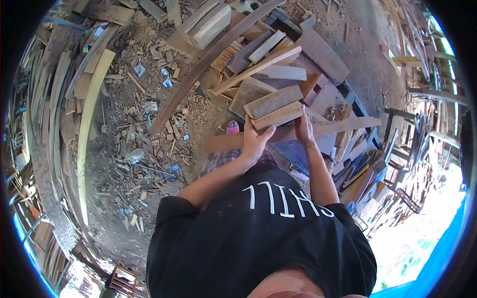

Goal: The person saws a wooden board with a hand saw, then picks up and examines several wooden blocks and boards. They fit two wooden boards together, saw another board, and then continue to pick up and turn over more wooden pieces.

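Two short wooden blocks lie side by side between my hands, over a pile of cut wood. The upper block [273,101] has a grey-brown face; the lower block [278,115] is a paler brown. My left hand [256,140] grips their left end, its thumb on the lower block's near side. At the right end, my right hand [303,128] is closed against the lower block, fingers along its end. Just below the blocks, a long curved board [343,125] runs across in front of my body.
Boards and offcuts, including a thin pale strip [258,70] and a wide plank [322,55], lie beyond the blocks. A long dark curved beam [198,69] slants to the left. Wood chips and plastic scraps litter the ground. Long planks [92,119] line the far left.
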The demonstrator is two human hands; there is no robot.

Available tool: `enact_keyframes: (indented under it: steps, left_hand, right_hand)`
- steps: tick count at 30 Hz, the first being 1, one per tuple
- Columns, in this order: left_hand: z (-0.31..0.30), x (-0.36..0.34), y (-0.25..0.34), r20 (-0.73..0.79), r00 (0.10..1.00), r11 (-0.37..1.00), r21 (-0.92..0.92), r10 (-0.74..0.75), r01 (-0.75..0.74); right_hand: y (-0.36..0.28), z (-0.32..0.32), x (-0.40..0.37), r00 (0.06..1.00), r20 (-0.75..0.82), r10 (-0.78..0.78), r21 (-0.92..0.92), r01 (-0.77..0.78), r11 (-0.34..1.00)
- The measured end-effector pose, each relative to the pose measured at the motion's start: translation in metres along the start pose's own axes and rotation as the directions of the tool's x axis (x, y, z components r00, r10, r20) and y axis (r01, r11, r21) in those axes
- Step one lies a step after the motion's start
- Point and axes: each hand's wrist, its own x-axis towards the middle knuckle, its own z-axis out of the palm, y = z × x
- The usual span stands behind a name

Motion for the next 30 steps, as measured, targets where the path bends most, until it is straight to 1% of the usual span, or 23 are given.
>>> enact_keyframes:
  steps: [2, 3, 4, 5, 6, 8, 9, 11, 12, 14, 15, 16, 17, 18, 20, 21, 22, 23, 24, 26, 27, 29, 30]
  left_hand:
    - [0.0, -0.001, 0.003, 0.0, 1.0, 0.999, 0.032, -0.03, 0.03]
    - [0.001, -0.002, 0.003, 0.009, 0.999, 0.999, 0.038, -0.037, 0.037]
    - [0.001, -0.002, 0.002, -0.005, 0.999, 0.999, 0.031, -0.042, 0.042]
    - [0.002, -0.003, 0.001, -0.019, 0.999, 0.999, 0.024, -0.047, 0.047]
    - [0.001, -0.002, -0.001, -0.008, 0.998, 0.998, 0.029, -0.054, 0.055]
    - [-0.001, -0.001, -0.005, 0.003, 1.0, 0.999, 0.05, -0.019, 0.019]
    - [-0.002, 0.0, -0.007, 0.012, 1.0, 0.998, 0.053, -0.023, 0.022]
    - [-0.005, 0.002, -0.01, 0.012, 1.0, 0.993, 0.118, -0.002, 0.0]
    - [-0.006, 0.003, -0.012, 0.017, 1.0, 0.993, 0.121, -0.001, -0.001]
    - [-0.01, 0.005, -0.019, 0.006, 0.999, 0.976, 0.214, 0.036, -0.037]
    - [-0.012, 0.006, -0.023, 0.014, 0.999, 0.975, 0.218, 0.036, -0.038]
    - [-0.014, 0.006, -0.027, -0.002, 0.999, 0.966, 0.254, 0.053, -0.05]
    - [-0.014, 0.006, -0.028, -0.016, 0.997, 0.955, 0.289, 0.071, -0.063]
    - [-0.015, 0.007, -0.029, -0.003, 0.998, 0.954, 0.293, 0.069, -0.065]
    - [-0.012, 0.008, -0.026, -0.005, 0.998, 0.958, 0.28, 0.062, -0.058]
    - [-0.011, 0.007, -0.023, 0.006, 0.998, 0.957, 0.284, 0.062, -0.061]
    - [-0.009, 0.005, -0.02, -0.002, 0.999, 0.974, 0.224, 0.032, -0.03]
    - [-0.008, 0.004, -0.017, -0.01, 1.0, 0.987, 0.164, -0.001, 0.003]
    - [-0.007, 0.004, -0.018, 0.0, 1.0, 0.986, 0.169, -0.003, 0.003]
    - [-0.007, 0.004, -0.019, -0.038, 0.999, 0.979, 0.203, -0.027, 0.034]
    - [-0.008, 0.003, -0.019, -0.031, 0.999, 0.977, 0.211, -0.028, 0.034]
    - [-0.007, 0.004, -0.018, 0.021, 1.0, 0.991, 0.136, 0.005, -0.008]
    - [-0.005, 0.003, -0.017, 0.031, 1.0, 0.99, 0.142, 0.005, -0.009]
  right_hand:
    - [0.033, -0.028, 0.015, 0.962, 0.102, -0.252, -0.246, 0.27, 0.931]
    - [0.019, -0.018, 0.003, 0.963, 0.09, -0.255, -0.242, 0.269, 0.932]
    - [0.003, -0.011, -0.011, 0.927, 0.129, -0.352, -0.579, 0.359, 0.733]
    - [-0.01, -0.003, -0.022, 0.886, 0.2, -0.419, -0.825, 0.383, 0.416]
    - [-0.01, -0.001, -0.022, 0.887, 0.186, -0.423, -0.827, 0.374, 0.419]
    - [-0.016, 0.004, -0.021, 0.863, 0.266, -0.43, -0.68, 0.484, 0.551]
    - [-0.021, 0.008, -0.025, 0.863, 0.257, -0.435, -0.681, 0.481, 0.552]
    - [-0.032, 0.016, -0.03, 0.95, 0.147, -0.274, -0.626, 0.304, 0.718]
    - [-0.022, 0.009, -0.026, 0.95, 0.144, -0.278, -0.625, 0.305, 0.719]
    - [0.007, -0.007, -0.011, 0.844, 0.194, -0.501, -0.784, 0.44, 0.438]
    - [0.009, -0.008, -0.005, 0.842, 0.187, -0.506, -0.783, 0.439, 0.44]
    - [0.011, -0.01, 0.002, 0.941, 0.01, -0.338, -0.576, 0.282, 0.767]
    - [0.008, -0.007, 0.003, 0.99, -0.096, -0.106, -0.267, 0.077, 0.961]
    - [0.006, -0.006, 0.0, 0.988, -0.105, -0.113, -0.261, 0.082, 0.962]
    - [-0.001, 0.0, -0.006, 0.993, 0.023, -0.113, -0.307, 0.114, 0.945]
    - [-0.007, 0.002, -0.011, 0.993, 0.015, -0.121, -0.302, 0.12, 0.946]
    - [-0.012, 0.005, -0.016, 0.964, 0.08, -0.253, -0.487, 0.259, 0.834]
    - [-0.013, 0.004, -0.019, 0.918, 0.167, -0.36, -0.64, 0.379, 0.669]
    - [-0.009, 0.001, -0.015, 0.917, 0.158, -0.366, -0.638, 0.378, 0.671]
    - [-0.006, 0.002, -0.009, 0.988, 0.01, -0.153, -0.42, 0.143, 0.896]
    - [-0.007, 0.002, -0.012, 0.988, 0.005, -0.157, -0.413, 0.145, 0.899]
    - [-0.009, 0.0, -0.017, 0.919, 0.184, -0.35, -0.691, 0.374, 0.619]
    - [-0.009, -0.001, -0.017, 0.917, 0.176, -0.358, -0.688, 0.374, 0.621]
